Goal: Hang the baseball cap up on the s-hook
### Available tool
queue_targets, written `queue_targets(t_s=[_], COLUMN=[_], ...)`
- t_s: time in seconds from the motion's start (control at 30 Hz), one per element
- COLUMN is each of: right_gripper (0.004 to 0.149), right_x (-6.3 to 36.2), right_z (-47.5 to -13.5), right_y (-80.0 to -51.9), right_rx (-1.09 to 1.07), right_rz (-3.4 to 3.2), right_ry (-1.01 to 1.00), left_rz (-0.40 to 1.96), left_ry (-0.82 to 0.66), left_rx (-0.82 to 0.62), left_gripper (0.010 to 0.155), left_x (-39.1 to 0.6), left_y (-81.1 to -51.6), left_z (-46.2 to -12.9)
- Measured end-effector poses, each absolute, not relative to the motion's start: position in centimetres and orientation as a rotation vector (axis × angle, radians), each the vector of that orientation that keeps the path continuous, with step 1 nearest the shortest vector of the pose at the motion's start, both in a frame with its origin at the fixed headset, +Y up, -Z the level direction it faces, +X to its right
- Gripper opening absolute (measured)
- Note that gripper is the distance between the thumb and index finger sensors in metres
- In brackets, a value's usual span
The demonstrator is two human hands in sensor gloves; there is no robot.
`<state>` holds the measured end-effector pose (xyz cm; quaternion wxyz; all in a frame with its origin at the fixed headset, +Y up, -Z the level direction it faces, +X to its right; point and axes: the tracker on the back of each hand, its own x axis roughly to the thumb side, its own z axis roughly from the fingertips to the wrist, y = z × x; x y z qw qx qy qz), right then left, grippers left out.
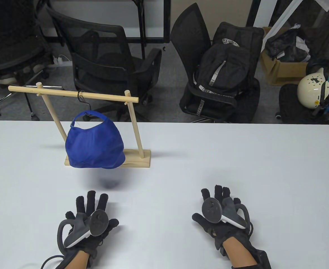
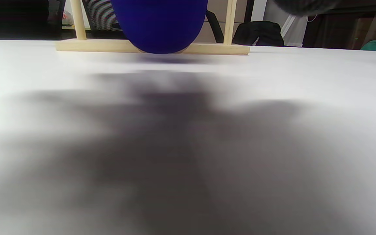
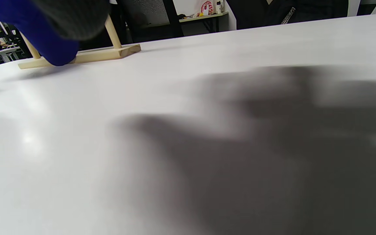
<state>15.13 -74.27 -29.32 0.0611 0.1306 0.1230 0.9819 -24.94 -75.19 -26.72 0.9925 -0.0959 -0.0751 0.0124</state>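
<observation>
The bright blue cloth baseball cap (image 1: 94,143) hangs by its back strap from the thin black metal s-hook (image 1: 83,101). The hook hangs on the top bar of the light wooden rack (image 1: 102,97), which stands on the big white table (image 1: 209,157). The bottom of the cap hangs low, right in front of the rack's flat wooden base — whether it touches is hard to tell.

The left hand (image 1: 88,221) in its black glove lies flat on the table, fingers spread, holding nothing. The right hand (image 1: 221,215) does the same — flat, spread, holding nothing. Both hands are well apart from the cap.
</observation>
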Motion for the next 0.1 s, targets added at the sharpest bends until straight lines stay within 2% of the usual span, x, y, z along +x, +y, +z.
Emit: queue_targets(t_s=[0.1], right_gripper=[0.092], right_x=[14.93], right_z=[-29.35], right_y=[-74.41], right_rx=[0.403], right_rz=[2.971], right_ry=[0.383], left_rz=[0.034], left_ry=[-0.153], left_rx=[-0.188], left_gripper=[0.095], left_x=[-25.02], left_y=[-75.10], left_z=[-26.72])
